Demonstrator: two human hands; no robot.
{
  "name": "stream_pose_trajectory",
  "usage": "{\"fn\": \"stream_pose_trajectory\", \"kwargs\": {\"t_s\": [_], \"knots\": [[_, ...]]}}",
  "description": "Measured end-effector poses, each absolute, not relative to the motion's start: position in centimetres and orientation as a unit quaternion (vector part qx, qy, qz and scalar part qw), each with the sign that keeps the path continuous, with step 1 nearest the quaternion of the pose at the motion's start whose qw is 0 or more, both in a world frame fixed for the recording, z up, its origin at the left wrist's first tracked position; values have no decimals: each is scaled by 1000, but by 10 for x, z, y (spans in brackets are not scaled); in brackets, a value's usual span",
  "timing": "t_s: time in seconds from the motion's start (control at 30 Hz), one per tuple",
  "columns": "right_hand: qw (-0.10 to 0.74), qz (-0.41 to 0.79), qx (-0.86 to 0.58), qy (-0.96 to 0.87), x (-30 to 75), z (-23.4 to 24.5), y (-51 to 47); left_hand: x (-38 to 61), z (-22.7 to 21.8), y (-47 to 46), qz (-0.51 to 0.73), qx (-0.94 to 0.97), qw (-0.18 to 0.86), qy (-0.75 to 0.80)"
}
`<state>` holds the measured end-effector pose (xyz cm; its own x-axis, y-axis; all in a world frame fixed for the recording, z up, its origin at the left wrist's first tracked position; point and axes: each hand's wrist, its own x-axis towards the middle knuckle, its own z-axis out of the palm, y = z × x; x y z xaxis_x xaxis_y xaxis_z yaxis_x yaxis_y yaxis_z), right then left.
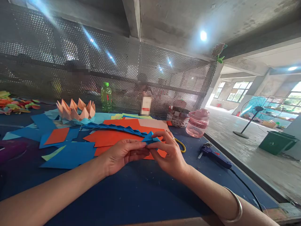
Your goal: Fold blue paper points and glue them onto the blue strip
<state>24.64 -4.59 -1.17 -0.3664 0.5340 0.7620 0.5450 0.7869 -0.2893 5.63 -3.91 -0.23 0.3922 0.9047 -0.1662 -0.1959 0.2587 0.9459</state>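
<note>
Blue folded piece: a small, pointed piece of bright blue paper, held just above the counter at the middle of the view.
Left hand: the left hand pinches the piece's left side between thumb and fingers, the other fingers curled beneath.
Right hand: the right hand pinches the same piece from the right, thumb below and fingertips above; a silvery bangle circles that forearm.
Blue strip: a long row of folded blue points runs leftward from the fingers; whether it joins the held piece, I cannot tell.
Loose paper: orange sheets lie under and behind the strip, with blue sheets to the left.
Peach ring: a crown-like ring of folded peach points stands behind the blue sheets, near a green-capped bottle.
Right of the paper: a patterned basket touches or nearly touches a pink-lidded jug; nearer lie a yellow loop, beside the right hand, and a dark blue glue gun with its cord.
Backdrop: a perforated metal screen; on the floor at right, a standing fan and a green bin.
</note>
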Motion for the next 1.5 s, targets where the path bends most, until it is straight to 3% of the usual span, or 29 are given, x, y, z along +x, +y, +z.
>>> {"fn": "stream_pose_trajectory", "kwargs": {"t_s": [0.2,0.33,0.43,0.53,0.6,1.5], "knots": [[456,10,-306,-836,246,-8,-54,55,-4,-38,414,470,667,403],[519,71,-376,-764,245,-10,-50,55,-2,-39,444,483,625,424],[558,216,-441,-669,242,-14,-43,57,2,-41,461,496,590,438],[513,429,-441,-598,237,-17,-40,60,3,-44,471,517,554,451],[491,497,-430,-572,234,-17,-42,62,2,-44,477,536,528,453],[441,451,-386,-673,241,-27,-36,60,0,-42,407,542,556,480]]}}
